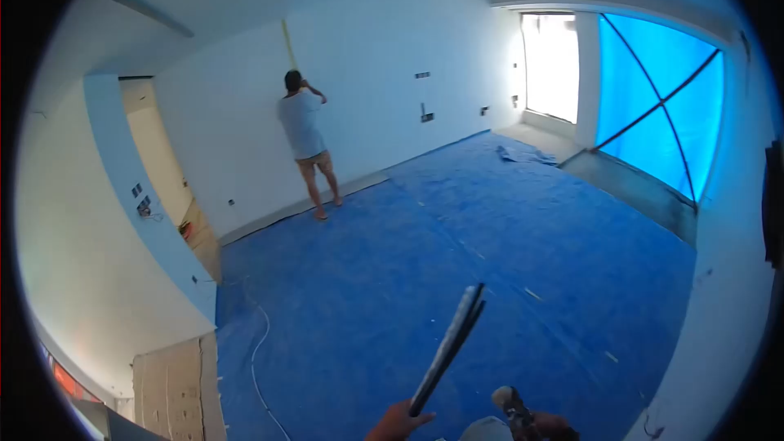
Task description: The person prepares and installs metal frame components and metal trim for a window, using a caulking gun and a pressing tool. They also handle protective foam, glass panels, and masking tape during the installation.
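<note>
My left hand (399,422) comes in at the bottom edge, its fingers closed around the lower end of a bundle of long, narrow strips (447,349). The strips are dark with a pale silvery face, and they point up and to the right over the floor, fanning slightly apart at the top. Further right, my right hand (554,426) is partly cut off by the frame's bottom edge. It is closed on a dark, worn tool-like object (517,413) with a pale, rounded end; I cannot tell its kind.
Blue sheeting (351,278) covers the floor. A person (304,126) stands at the far wall, arms raised, beside a yellow vertical strip (289,45). A white cable (258,351) lies at left. Brown board (167,388) lies lower left. Blue film (653,98) covers an opening at right.
</note>
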### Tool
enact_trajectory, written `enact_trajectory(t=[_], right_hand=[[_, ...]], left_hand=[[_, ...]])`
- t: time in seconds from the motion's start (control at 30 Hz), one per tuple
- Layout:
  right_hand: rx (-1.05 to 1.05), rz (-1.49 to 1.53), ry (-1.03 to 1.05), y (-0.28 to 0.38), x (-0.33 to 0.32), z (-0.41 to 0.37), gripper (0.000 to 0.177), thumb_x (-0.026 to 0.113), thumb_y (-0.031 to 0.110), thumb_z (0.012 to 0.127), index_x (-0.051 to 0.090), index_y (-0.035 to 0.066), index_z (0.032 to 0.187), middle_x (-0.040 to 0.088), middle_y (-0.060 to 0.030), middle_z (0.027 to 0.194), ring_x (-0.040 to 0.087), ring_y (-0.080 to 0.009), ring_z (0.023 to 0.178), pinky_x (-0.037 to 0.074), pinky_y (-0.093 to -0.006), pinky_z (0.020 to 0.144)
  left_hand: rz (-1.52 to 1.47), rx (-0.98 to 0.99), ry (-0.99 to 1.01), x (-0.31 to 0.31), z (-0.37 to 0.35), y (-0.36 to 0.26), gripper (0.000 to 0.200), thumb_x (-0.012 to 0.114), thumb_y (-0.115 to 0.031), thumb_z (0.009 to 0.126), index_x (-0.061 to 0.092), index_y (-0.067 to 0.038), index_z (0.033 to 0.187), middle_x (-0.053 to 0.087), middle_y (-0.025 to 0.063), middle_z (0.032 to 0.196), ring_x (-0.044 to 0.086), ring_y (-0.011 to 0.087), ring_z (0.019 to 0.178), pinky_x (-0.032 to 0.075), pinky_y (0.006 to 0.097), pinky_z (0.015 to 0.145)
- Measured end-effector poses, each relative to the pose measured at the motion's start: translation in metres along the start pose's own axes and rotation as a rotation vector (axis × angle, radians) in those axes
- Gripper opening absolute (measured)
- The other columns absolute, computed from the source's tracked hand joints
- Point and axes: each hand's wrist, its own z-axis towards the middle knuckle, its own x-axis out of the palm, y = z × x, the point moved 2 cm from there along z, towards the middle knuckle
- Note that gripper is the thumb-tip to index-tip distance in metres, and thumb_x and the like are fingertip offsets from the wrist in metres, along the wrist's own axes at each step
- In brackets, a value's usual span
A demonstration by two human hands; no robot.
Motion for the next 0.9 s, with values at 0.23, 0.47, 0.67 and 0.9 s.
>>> enact_trajectory(t=[0.23, 0.47, 0.67, 0.9], right_hand=[[-0.175, -0.108, 0.104, 0.204, 0.096, 0.248, 0.035, 0.073, 0.022, 0.087, 0.061, 0.007, 0.115, 0.064, -0.0053, 0.095, 0.062, -0.0151, 0.087, 0.049, -0.0344, 0.080], [-0.062, -0.419, 0.058, 0.370, 0.067, 0.340, 0.028, 0.072, 0.022, 0.086, 0.063, 0.007, 0.107, 0.063, -0.0040, 0.088, 0.062, -0.0143, 0.083, 0.051, -0.0327, 0.072], [0.010, -0.266, 0.442, 0.471, 0.057, 0.498, 0.023, 0.074, 0.017, 0.085, 0.062, 0.007, 0.103, 0.064, -0.0058, 0.088, 0.062, -0.0150, 0.075, 0.051, -0.0325, 0.068], [-0.100, -0.264, 0.567, 0.631, 0.091, 0.637, 0.025, 0.075, 0.019, 0.083, 0.060, 0.003, 0.095, 0.061, -0.0043, 0.084, 0.060, -0.0154, 0.075, 0.049, -0.0300, 0.069]], left_hand=[[0.122, 0.313, -0.330, -0.244, 0.130, 0.001, 0.054, 0.077, -0.036, 0.079, 0.060, 0.001, 0.113, 0.065, 0.0175, 0.097, 0.060, 0.0304, 0.084, 0.049, 0.0474, 0.077], [-0.016, 0.088, -0.387, -0.298, 0.228, -0.005, 0.056, 0.078, -0.038, 0.078, 0.060, 0.002, 0.112, 0.066, 0.0207, 0.098, 0.061, 0.0347, 0.090, 0.047, 0.0484, 0.083], [0.004, 0.018, -0.571, -0.390, 0.310, 0.017, 0.058, 0.077, -0.043, 0.079, 0.060, 0.002, 0.111, 0.067, 0.0208, 0.093, 0.063, 0.0359, 0.084, 0.050, 0.0486, 0.075], [-0.051, -0.205, -0.625, -0.511, 0.438, 0.016, 0.055, 0.078, -0.044, 0.078, 0.063, 0.002, 0.104, 0.068, 0.0190, 0.089, 0.065, 0.0347, 0.085, 0.051, 0.0466, 0.074]])
